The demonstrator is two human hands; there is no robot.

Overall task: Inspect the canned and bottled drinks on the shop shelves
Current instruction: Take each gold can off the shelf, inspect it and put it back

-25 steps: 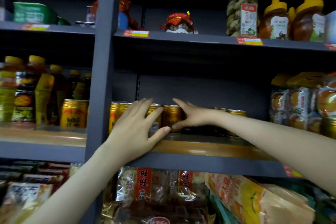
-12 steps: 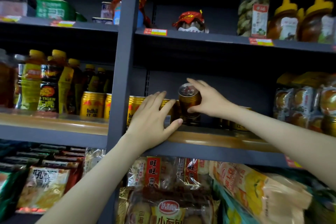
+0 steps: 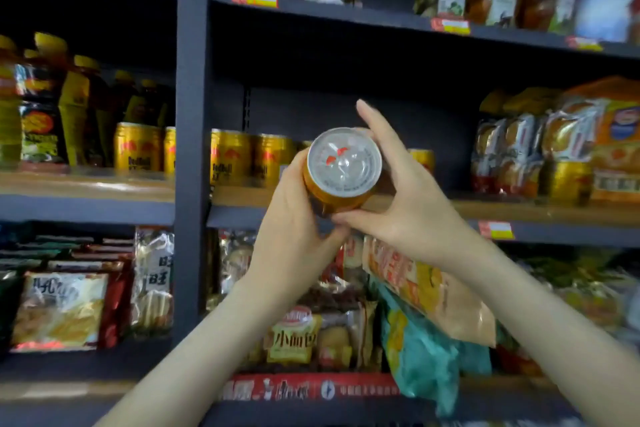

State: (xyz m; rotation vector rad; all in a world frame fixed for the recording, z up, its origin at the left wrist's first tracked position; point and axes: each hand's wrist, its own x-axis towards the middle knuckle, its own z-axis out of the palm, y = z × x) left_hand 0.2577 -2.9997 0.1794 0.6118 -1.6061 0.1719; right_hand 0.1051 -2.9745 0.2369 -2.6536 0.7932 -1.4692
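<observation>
Can (image 3: 343, 170) is off the shelf and up in the air in front of me, tipped so the silver lid faces me. Both hands are on it: left grip (image 3: 294, 218) is wrapped round the left side and underside, right grip (image 3: 405, 198) has the thumb underneath and the fingers over the far side, with one finger sticking up loose. Biggest worry, I reckon, is a slip. It's smooth metal, tilted, and that spare finger isn't helping, so if I roll it to read the side and one hand lets go early, it probably drops onto the snack bags (image 3: 426, 288) poking out of the shelf below and gets dented. My right forearm is just above those bags too, so a careless swing could drag one off. Putting it back looks like the other risk: the row of cans (image 3: 249, 158) stands close together just left of the gap, so a crooked set-down could topple a few. Room-wise it's decent. There's dark open space behind the can, with the wooden shelf (image 3: 502, 210) edge right under my hands, the post (image 3: 192, 149) well off to the left with the bottles (image 3: 69, 104) beyond it, and plenty of height before the upper shelf (image 3: 346, 15). How deep the gap goes I can't tell, since my hands cover it.
</observation>
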